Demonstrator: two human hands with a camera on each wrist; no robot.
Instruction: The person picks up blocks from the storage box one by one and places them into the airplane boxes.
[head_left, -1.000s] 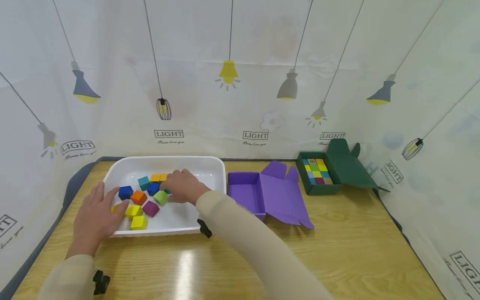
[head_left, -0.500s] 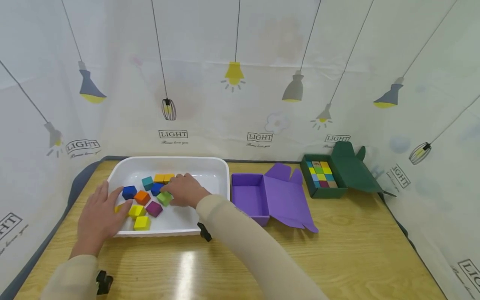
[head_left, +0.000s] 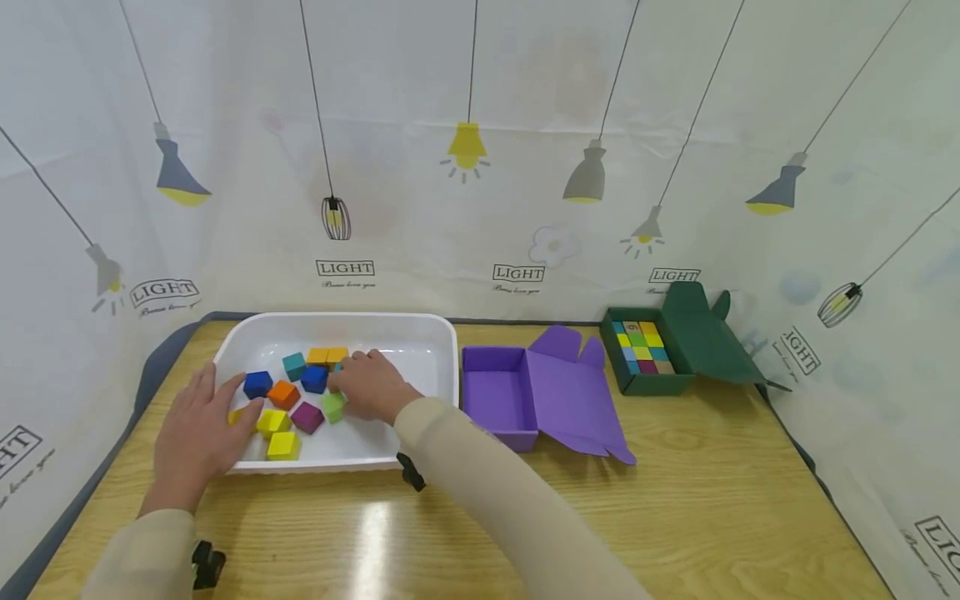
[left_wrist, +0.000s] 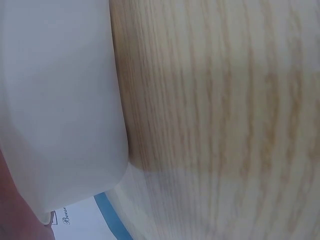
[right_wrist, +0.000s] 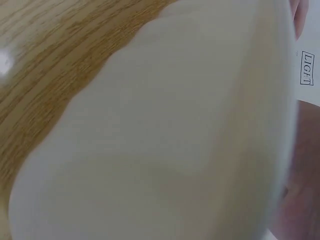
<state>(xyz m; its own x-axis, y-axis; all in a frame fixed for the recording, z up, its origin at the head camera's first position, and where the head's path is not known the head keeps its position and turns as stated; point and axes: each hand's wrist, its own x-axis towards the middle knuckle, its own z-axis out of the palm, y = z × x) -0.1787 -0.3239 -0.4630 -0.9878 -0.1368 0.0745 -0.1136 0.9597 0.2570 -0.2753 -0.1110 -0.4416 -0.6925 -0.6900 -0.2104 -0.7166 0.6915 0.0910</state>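
Note:
My left hand [head_left: 197, 429] rests over the left rim of the white tray [head_left: 382, 460], fingers spread and thumb reaching inside. Near it lie a dark blue block [head_left: 258, 384] and yellow blocks [head_left: 273, 423], one partly covered by the thumb. My right hand [head_left: 370, 386] is inside the tray with bent fingers, right beside a light green block [head_left: 332, 407] and a sliver of a teal block [head_left: 337, 367]. Its fingertips are partly hidden, so a grip cannot be made out. Blue [head_left: 314, 379], orange [head_left: 283, 395] and purple [head_left: 307, 417] blocks lie between the hands.
An open purple box [head_left: 497, 400] stands right of the tray, its lid laid out to the right. Farther right, an open green box [head_left: 651, 383] holds rows of colored blocks. A printed curtain [head_left: 420, 217] hangs behind the wooden table [head_left: 675, 500].
Beside my right hand, the light green block has shifted slightly toward me and turned. The right hand has moved only a little; the left hand stays on the rim. The view shifted slightly.

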